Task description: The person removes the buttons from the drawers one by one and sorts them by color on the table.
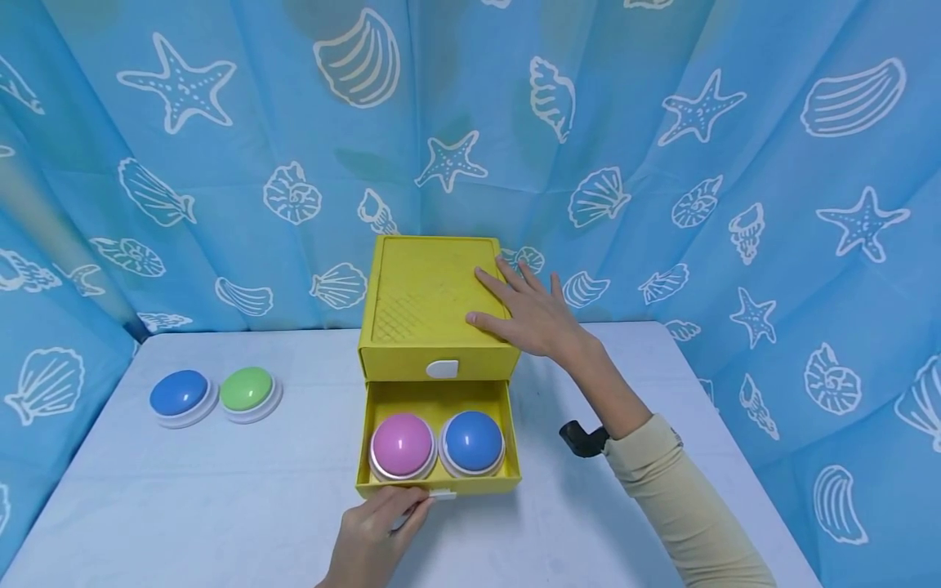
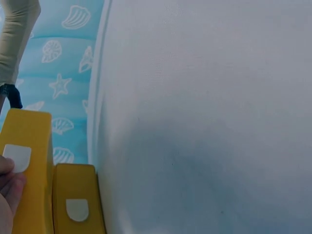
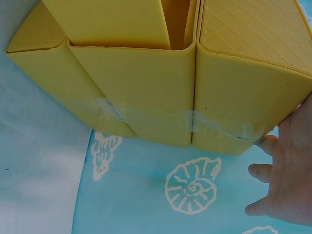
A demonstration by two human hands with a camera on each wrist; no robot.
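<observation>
Four dome buttons (image 1: pixel 402 444): one pink and one blue (image 1: pixel 474 441) just beyond the left hand (image 1: pixel 375 537), another blue (image 1: pixel 179 391) and one green (image 1: pixel 247 388) off to its left. Beneath the right hand (image 1: pixel 535 314), three yellow drawer units (image 3: pixel 139 92) with three white pull tabs (image 2: pixel 77 210).

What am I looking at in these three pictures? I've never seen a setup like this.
There is no machine here, just a person's two bare hands. The wide picture comes from a camera worn on the head, looking forward and down; the other two come from one camera on each wrist. On the white table stands a yellow drawer unit with one drawer pulled out. In it sit a pink dome and a blue dome. Farther left lie a second blue dome and a green dome. The left hand pinches the drawer's white tab; the right hand rests spread on top of the unit, holding nothing.
</observation>
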